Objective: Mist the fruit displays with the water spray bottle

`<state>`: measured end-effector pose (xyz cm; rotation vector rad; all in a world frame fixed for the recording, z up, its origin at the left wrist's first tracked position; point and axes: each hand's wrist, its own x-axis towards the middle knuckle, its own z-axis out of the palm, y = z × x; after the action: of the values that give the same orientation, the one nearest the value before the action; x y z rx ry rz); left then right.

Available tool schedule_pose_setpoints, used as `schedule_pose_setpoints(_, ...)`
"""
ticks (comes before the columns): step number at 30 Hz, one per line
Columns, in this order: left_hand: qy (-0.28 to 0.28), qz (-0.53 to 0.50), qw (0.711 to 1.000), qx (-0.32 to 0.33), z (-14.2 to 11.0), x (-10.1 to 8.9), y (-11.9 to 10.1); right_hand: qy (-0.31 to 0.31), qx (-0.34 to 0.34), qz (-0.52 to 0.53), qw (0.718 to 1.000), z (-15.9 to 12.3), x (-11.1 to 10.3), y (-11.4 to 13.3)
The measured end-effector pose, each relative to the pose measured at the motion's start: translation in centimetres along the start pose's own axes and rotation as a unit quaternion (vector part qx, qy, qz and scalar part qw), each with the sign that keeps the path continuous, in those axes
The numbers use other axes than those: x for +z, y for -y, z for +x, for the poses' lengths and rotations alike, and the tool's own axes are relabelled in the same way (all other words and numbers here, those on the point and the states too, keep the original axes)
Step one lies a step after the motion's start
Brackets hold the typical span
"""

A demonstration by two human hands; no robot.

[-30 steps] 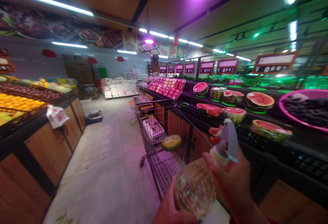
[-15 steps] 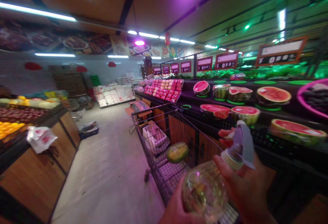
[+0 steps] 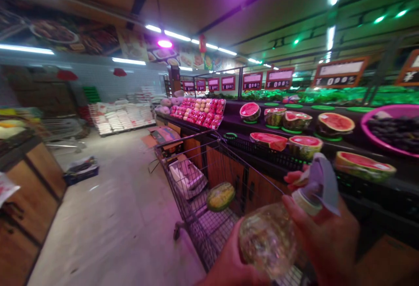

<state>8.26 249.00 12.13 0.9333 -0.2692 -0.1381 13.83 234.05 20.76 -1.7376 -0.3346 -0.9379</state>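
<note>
My left hand [image 3: 238, 257] cups a clear, round bottle [image 3: 268, 238] — my right fingers [image 3: 296, 209] pinch its pale neck [image 3: 307, 201], above a shopping cart [image 3: 203, 199].

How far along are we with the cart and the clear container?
Looks done: melon lying in the cart.
In hand: clear container, left hand around its body, right hand at the neck by the pale top.
Left: container isn't set down; can't tell whether the top is fully closed or anything else remains.
</note>
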Motion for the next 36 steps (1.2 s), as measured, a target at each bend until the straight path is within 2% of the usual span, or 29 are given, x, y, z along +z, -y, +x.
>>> schedule_pose_setpoints(5, 0.013, -0.018, 0.999, -0.023, -1.1, -3.2, -2.9, 0.000, 0.013, -0.006, 1.000, -0.9, 3.6, 3.0)
schedule_pose_setpoints(9, 0.017, -0.018, 1.000, -0.017, -2.3, -6.3, -5.9, 0.005, 0.019, 0.013, 1.000, -1.8, 7.6, 5.9)
schedule_pose_setpoints(14, -0.004, -0.035, 0.999, -0.023, -4.0, -9.9, -9.2, 0.006, 0.034, 0.044, 0.998, -3.1, 12.5, 8.6)
schedule_pose_setpoints(18, 0.044, -0.076, 0.996, 0.001, -5.2, -12.2, -11.2, 0.005, 0.034, 0.025, 0.999, -4.1, 15.2, 10.1)
schedule_pose_setpoints(22, 0.028, -0.064, 0.998, -0.003, -6.3, -14.3, -12.6, 0.017, 0.028, -0.004, 0.999, -5.0, 17.3, 11.4)
schedule_pose_setpoints(29, -0.033, -0.025, 0.999, -0.024, -7.5, -17.9, -13.4, 0.052, 0.045, 0.048, 0.996, -5.8, 21.9, 13.0)
schedule_pose_setpoints(36, -0.054, 0.010, 0.998, -0.025, -7.9, -20.8, -15.3, 0.085, 0.038, 0.057, 0.994, -5.8, 25.9, 14.0)
